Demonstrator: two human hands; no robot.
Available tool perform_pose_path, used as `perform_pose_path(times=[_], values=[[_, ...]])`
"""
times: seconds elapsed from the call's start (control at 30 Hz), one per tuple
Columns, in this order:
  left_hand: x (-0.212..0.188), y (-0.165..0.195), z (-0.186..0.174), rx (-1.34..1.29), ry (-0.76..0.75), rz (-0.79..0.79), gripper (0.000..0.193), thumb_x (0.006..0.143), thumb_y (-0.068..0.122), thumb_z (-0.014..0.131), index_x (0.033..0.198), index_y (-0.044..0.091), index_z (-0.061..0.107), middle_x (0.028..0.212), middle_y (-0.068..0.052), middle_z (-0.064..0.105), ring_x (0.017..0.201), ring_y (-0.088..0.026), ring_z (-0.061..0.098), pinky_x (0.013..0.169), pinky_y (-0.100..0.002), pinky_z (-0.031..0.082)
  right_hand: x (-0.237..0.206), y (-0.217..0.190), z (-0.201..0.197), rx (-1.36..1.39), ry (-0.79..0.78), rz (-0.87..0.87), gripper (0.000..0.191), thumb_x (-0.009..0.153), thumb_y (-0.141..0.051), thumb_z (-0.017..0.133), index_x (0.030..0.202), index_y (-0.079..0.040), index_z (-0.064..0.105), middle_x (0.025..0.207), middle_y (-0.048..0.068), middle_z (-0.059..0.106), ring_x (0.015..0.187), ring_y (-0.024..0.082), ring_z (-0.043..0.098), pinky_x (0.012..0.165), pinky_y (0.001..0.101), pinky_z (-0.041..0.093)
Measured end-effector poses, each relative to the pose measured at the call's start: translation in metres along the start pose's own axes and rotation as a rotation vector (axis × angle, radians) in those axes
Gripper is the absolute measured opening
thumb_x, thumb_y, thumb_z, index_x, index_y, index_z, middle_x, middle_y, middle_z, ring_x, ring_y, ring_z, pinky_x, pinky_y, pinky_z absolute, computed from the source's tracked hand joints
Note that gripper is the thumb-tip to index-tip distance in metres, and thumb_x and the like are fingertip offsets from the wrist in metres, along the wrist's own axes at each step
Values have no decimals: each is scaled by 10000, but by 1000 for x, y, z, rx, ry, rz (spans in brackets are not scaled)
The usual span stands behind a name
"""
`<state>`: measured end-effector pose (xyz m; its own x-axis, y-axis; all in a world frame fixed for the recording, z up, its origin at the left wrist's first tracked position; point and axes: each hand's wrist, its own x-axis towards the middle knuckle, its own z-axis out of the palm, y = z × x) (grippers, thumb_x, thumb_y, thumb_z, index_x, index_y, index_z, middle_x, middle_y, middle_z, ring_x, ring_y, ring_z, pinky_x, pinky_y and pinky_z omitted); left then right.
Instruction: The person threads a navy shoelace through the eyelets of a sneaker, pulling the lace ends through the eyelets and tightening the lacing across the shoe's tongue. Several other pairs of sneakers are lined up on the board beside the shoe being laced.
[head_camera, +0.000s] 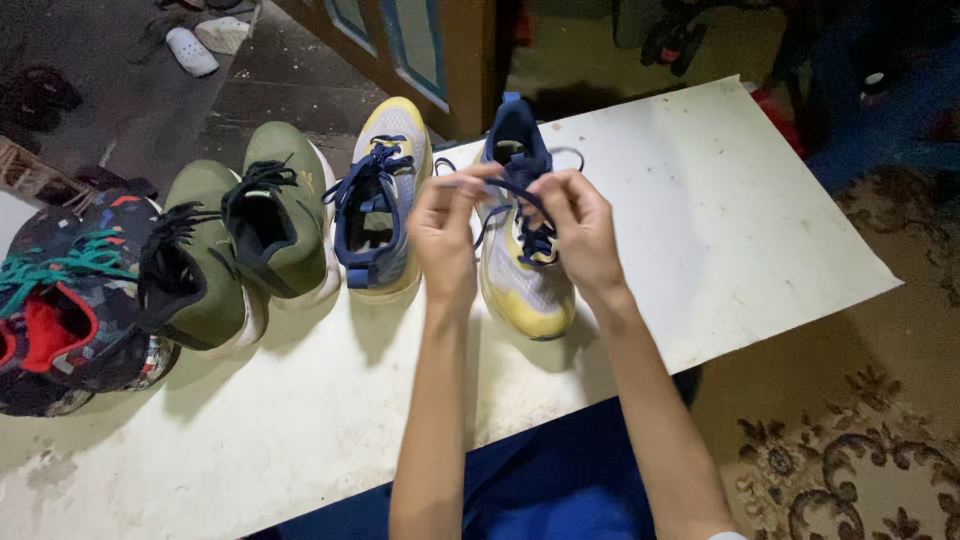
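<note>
A yellow, grey and navy sneaker (527, 290) lies on the white table (720, 220), toe toward me. Both my hands hover over its lacing. My left hand (445, 232) pinches one navy lace (505, 186) between thumb and fingers. My right hand (578, 225) grips the other end of the lace, pulled taut between the hands. The matching sneaker (382, 195) stands just left of it, heel toward me, laces tied loosely.
A pair of olive green sneakers (245, 240) with black laces stands further left, then a dark patterned pair with teal laces (60, 300). A wooden door frame (440, 50) rises behind the table. A patterned carpet (860, 450) lies at right. Sandals (195, 45) sit on the floor.
</note>
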<state>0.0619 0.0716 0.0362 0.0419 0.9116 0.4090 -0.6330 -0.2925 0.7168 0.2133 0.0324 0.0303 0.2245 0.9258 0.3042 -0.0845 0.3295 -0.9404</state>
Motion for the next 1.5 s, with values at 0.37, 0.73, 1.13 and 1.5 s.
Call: perform_pose_path(times=[0.37, 0.73, 1.13, 1.5], values=[[14, 83, -24, -146, 155, 37, 91, 1043, 79, 640, 1074, 45, 562, 868, -127, 705, 518, -118, 589, 431, -235, 429, 5, -7, -39, -661, 137, -62, 186, 955, -125, 705, 1125, -49, 708, 1093, 73, 700, 905, 143, 699, 748, 280, 577], [-4, 12, 13, 1052, -348, 134, 113, 888, 52, 738, 960, 29, 654, 914, -125, 635, 822, -303, 667, 725, -403, 525, 21, -4, -39, -724, 8, -155, 220, 924, -103, 757, 1136, -45, 762, 1053, 83, 706, 873, 133, 709, 710, 271, 605], [0, -25, 9, 1030, -393, 183, 166, 900, -23, 682, 1043, 36, 620, 958, -176, 633, 898, -404, 647, 760, -456, 518, 25, 3, -31, -652, 51, 150, 227, 836, -121, 825, 982, 30, 737, 855, 83, 776, 752, 98, 736, 605, 262, 625], [2, -36, 10, 956, -288, 64, 198, 908, -20, 696, 1075, -17, 590, 843, -168, 599, 728, -323, 612, 703, -407, 501, 24, 32, -54, -131, 8, 306, 163, 952, -98, 714, 1023, 48, 736, 912, 95, 752, 801, 156, 736, 618, 320, 642]])
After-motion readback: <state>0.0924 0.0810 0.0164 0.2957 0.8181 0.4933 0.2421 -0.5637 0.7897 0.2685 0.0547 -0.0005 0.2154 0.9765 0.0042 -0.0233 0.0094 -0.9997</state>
